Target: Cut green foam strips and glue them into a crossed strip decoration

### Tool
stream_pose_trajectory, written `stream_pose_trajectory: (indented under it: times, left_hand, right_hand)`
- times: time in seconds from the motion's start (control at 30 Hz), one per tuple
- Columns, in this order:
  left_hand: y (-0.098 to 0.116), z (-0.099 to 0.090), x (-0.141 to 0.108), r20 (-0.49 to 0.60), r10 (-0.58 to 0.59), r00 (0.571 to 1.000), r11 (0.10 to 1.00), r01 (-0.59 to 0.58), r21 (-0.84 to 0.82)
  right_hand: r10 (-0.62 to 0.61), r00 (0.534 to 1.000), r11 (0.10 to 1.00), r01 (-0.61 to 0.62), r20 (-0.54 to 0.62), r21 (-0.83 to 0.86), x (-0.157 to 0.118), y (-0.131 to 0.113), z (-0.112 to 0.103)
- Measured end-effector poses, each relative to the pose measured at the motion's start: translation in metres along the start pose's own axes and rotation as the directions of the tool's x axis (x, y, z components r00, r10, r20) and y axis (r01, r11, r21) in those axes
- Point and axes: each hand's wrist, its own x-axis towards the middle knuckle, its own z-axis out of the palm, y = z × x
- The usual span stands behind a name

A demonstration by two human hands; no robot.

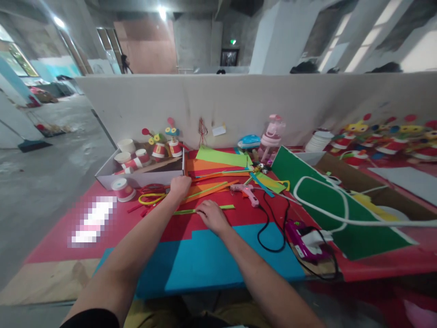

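Observation:
My right hand (212,216) is at the middle of the table, its fingers bent down onto a light green paper strip (228,207) that lies flat and sticks out on both sides. Farther forward, my left hand (180,186) reaches over the pile beside the white box; its fingers are hidden behind the back of the hand. Close by its left side lie scissors with yellow handles (150,198) and red-handled scissors (152,188). Orange paper strips (202,190) stretch out to its right. A pink hot glue gun (246,192) rests right of both hands.
Left stands a white box (150,178) with paper cups and figures, and a cup (123,189) in front. Blue sheets (218,259) cover the near edge. At right are a purple power strip (303,241), black cable, green board (327,214) and white cord. A partition (153,100) closes the back.

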Motion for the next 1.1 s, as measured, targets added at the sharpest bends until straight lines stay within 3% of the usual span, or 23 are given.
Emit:
stream_pose_trajectory:
  times: [0.23,0.37,0.5,0.63,0.7,0.87,1.0,1.1]
  left_hand:
    - [-0.009,-0.02,0.005,-0.132,-0.104,0.986,0.994,0.098,-0.05]
    - [-0.01,-0.036,0.011,-0.231,-0.056,0.971,0.998,0.046,-0.046]
    - [-0.01,-0.038,0.011,-0.182,0.04,0.982,0.995,-0.056,-0.081]
    - [-0.009,-0.021,-0.006,0.038,0.205,0.978,0.966,-0.195,-0.171]
    - [-0.006,-0.007,-0.019,0.129,0.213,0.968,0.966,-0.189,-0.179]
    - [0.002,0.022,-0.042,-0.008,0.082,0.997,0.989,-0.082,-0.119]
    - [-0.002,0.031,-0.049,-0.13,-0.028,0.991,0.989,0.009,-0.145]
    - [-0.004,0.034,-0.052,-0.142,-0.014,0.99,0.979,-0.015,-0.205]
  right_hand:
    - [0.015,1.0,0.999,-0.015,0.011,0.031,0.002,0.0,0.0]
    - [0.03,1.0,0.999,-0.03,0.003,0.021,0.002,0.001,0.001]
    - [0.027,1.0,0.999,-0.027,-0.001,0.021,0.001,0.004,0.003]
    - [0.027,1.0,0.999,-0.027,0.003,0.022,0.001,0.004,0.003]
    - [0.037,0.999,0.999,-0.037,0.003,0.032,0.002,0.002,0.002]
    - [0.052,0.999,0.998,-0.052,0.001,0.042,0.002,-0.003,-0.002]
    - [0.028,1.0,0.998,-0.027,-0.013,0.051,0.001,-0.001,-0.001]
    - [0.012,1.0,0.999,-0.011,-0.014,0.044,0.001,0.002,0.002]
